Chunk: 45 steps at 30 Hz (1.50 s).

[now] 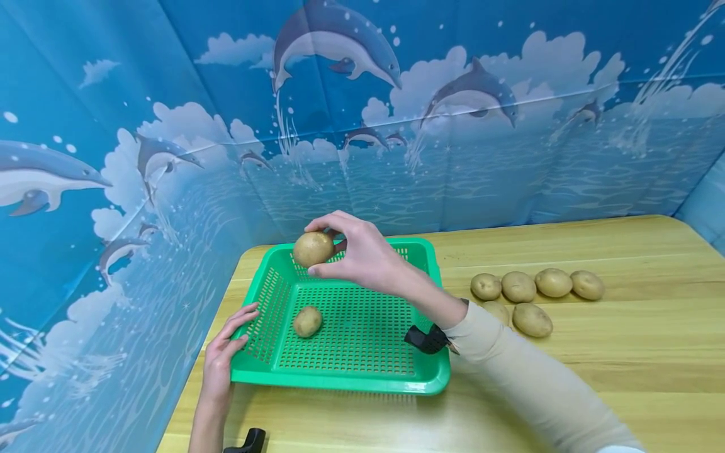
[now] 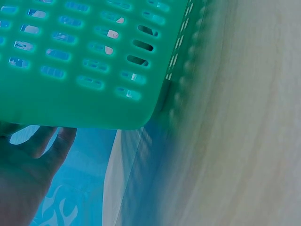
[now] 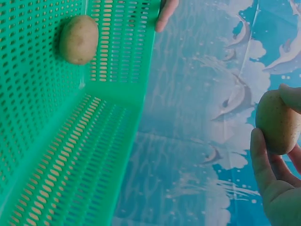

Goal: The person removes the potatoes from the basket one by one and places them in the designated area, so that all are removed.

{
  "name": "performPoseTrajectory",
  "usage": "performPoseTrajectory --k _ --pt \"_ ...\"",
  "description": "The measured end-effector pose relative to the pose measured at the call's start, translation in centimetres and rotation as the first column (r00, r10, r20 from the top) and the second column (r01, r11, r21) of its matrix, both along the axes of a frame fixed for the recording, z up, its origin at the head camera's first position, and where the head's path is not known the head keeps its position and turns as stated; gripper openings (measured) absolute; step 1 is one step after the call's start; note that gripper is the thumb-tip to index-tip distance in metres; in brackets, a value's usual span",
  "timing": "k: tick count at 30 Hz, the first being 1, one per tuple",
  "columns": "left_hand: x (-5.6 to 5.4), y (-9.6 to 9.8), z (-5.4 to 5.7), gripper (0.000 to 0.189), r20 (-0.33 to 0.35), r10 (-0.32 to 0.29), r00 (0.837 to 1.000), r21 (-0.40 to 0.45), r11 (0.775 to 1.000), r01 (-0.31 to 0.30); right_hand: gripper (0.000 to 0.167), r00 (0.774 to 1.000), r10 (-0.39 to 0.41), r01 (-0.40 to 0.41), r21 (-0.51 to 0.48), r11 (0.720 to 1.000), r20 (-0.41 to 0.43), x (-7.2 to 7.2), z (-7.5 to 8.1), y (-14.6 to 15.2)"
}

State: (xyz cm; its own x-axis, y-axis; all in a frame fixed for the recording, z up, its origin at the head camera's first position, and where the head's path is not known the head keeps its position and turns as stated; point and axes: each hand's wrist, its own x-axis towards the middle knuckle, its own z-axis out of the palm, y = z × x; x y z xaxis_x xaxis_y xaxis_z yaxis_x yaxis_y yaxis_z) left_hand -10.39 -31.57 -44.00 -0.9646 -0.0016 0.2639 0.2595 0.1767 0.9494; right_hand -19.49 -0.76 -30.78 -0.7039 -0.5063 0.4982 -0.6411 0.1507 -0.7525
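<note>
My right hand holds a potato between thumb and fingers, above the far left part of a green plastic basket. In the right wrist view the held potato shows at the right edge, pinched by the fingertips. Another potato lies on the basket floor toward the left. My left hand grips the basket's left rim near its front corner. From the left wrist, the left hand's fingers reach the rim of the basket; their tips are hidden behind it.
Several potatoes sit in two rows on the wooden table, right of the basket. A blue curtain with dolphins hangs behind the table and along its left side.
</note>
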Motion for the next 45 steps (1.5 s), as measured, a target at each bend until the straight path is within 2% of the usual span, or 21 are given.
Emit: performPoseTrajectory --k 8,17,25,32,45 --pt "0.1 0.1 0.1 0.037 0.001 -0.002 1.0 0.006 1.0 0.002 0.05 0.995 -0.023 0.026 0.031 0.999 -0.094 1.0 0.8 1.8" --pt "0.2 0.2 0.3 0.037 0.005 -0.001 1.0 0.01 1.0 0.001 0.051 0.993 -0.015 0.021 0.052 0.998 -0.117 2.1 0.6 4.1" --pt "0.1 0.2 0.3 0.037 0.017 0.009 1.0 0.018 1.0 -0.009 0.052 0.994 -0.001 -0.002 -0.019 1.0 -0.113 3.5 -1.0 6.6" --pt "0.2 0.2 0.3 0.037 0.024 0.014 1.0 0.008 1.0 -0.014 0.056 0.988 -0.074 0.061 -0.092 0.994 -0.136 4.5 -2.8 8.7" --pt "0.1 0.3 0.2 0.037 0.037 0.022 0.999 0.01 1.0 -0.023 0.056 0.976 -0.183 0.179 -0.042 0.983 -0.122 6.1 -4.8 12.4"
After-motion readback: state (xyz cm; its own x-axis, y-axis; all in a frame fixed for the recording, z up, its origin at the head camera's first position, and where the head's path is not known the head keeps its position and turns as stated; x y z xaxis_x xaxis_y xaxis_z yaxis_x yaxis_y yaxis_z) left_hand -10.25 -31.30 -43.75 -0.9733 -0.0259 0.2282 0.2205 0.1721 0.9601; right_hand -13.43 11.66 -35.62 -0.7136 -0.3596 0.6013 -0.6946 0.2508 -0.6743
